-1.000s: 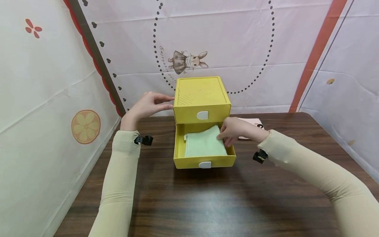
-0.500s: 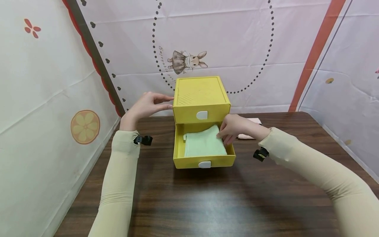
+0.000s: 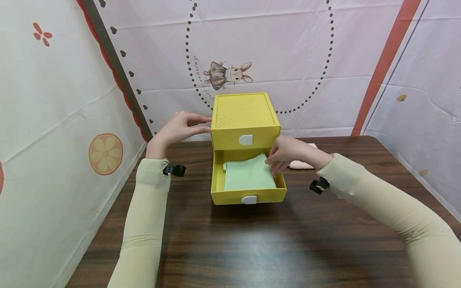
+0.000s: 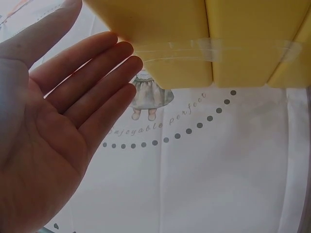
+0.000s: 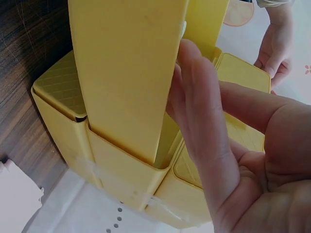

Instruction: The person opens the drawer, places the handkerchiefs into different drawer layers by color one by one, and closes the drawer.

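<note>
A yellow drawer cabinet point(image 3: 245, 112) stands on the table, one of its drawers point(image 3: 248, 197) pulled out. Inside lies a folded pale green cloth point(image 3: 248, 174). My left hand point(image 3: 180, 127) touches the cabinet's upper left side with fingertips; the left wrist view shows its fingers point(image 4: 104, 73) nearly straight beside the yellow wall. Over the right wall of the pulled-out drawer is my right hand point(image 3: 282, 154), fingers reaching down near the cloth's right edge. In the right wrist view those fingers point(image 5: 206, 107) are loosely extended with nothing seen gripped, and the cloth is hidden.
A pink cloth-like item point(image 3: 302, 164) lies behind the right forearm, partly hidden. Clear tape point(image 4: 209, 50) runs across the cabinet's side. The dark wooden table point(image 3: 248, 248) extends in front, and printed white sheets point(image 3: 295, 52) hang behind and at both sides.
My right hand has risen slightly and its fingertips have eased away from the green cloth's edge. The left hand, drawer and cloth stay about the same.
</note>
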A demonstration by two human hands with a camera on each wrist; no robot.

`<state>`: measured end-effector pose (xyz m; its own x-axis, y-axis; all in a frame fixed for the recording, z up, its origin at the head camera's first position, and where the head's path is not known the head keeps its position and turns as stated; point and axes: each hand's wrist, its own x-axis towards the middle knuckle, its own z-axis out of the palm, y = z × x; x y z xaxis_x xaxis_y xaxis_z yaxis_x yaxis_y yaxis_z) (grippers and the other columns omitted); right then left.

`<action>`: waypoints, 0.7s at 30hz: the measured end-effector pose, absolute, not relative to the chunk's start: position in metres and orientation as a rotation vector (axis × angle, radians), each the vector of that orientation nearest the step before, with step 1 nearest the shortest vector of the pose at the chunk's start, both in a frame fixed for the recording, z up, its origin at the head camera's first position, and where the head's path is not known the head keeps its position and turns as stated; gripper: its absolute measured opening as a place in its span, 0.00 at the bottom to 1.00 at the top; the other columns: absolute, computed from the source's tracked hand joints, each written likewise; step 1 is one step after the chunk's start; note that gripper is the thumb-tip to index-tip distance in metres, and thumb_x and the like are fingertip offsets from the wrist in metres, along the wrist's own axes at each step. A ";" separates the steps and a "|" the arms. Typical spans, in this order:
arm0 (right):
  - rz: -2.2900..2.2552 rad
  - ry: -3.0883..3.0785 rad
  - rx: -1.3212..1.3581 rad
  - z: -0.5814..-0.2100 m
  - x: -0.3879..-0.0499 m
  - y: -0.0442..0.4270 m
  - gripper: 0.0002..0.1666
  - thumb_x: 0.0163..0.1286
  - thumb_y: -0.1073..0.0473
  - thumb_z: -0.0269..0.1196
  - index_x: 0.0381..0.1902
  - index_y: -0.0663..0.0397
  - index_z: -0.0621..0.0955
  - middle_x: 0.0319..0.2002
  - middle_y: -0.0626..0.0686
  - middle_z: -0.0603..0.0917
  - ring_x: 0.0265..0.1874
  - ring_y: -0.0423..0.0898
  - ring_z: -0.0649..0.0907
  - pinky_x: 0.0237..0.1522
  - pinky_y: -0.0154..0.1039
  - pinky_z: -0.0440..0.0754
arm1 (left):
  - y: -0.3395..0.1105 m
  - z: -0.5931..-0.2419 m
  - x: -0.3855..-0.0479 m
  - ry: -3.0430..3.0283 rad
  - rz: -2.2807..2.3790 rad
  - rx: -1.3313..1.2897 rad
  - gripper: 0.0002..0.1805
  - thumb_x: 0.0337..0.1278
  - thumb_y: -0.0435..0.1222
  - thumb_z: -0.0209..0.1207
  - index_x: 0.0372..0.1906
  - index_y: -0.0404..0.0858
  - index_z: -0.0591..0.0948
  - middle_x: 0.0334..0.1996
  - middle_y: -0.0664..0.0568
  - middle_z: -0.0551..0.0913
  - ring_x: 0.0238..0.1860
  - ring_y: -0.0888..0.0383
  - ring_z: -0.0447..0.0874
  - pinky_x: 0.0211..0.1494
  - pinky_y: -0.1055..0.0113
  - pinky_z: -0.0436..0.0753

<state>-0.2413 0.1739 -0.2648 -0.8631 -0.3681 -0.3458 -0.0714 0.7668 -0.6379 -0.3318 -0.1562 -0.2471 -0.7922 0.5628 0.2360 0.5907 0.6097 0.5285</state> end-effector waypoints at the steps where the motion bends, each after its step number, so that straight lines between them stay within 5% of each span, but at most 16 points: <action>1: -0.880 2.504 -0.336 -0.265 -0.241 0.175 0.14 0.67 0.60 0.61 0.36 0.70 0.85 0.27 0.60 0.88 0.26 0.47 0.88 0.31 0.39 0.85 | -0.156 -0.247 -0.332 -2.775 -0.944 -0.998 0.23 0.56 0.50 0.63 0.56 0.50 0.81 0.52 0.54 0.83 0.50 0.59 0.82 0.53 0.57 0.80; 12: -0.904 2.552 -0.318 -0.261 -0.237 0.180 0.21 0.70 0.54 0.59 0.50 0.67 0.81 0.31 0.55 0.88 0.31 0.46 0.88 0.34 0.39 0.85 | -0.157 -0.247 -0.332 -2.763 -0.943 -1.014 0.25 0.54 0.55 0.62 0.56 0.51 0.81 0.51 0.56 0.83 0.50 0.61 0.82 0.53 0.59 0.80; 21: -0.958 2.608 -0.370 -0.256 -0.219 0.182 0.19 0.69 0.52 0.59 0.48 0.62 0.81 0.36 0.56 0.88 0.33 0.45 0.87 0.35 0.37 0.85 | -0.157 -0.248 -0.332 -2.769 -0.936 -1.004 0.29 0.51 0.61 0.61 0.56 0.52 0.81 0.52 0.56 0.83 0.50 0.61 0.82 0.54 0.59 0.80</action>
<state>-0.2191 0.1822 -0.2555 -0.9093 -0.3523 -0.2217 -0.1251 0.7393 -0.6617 -0.3321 -0.1566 -0.2480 -0.7878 0.5662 0.2426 0.5973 0.6059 0.5255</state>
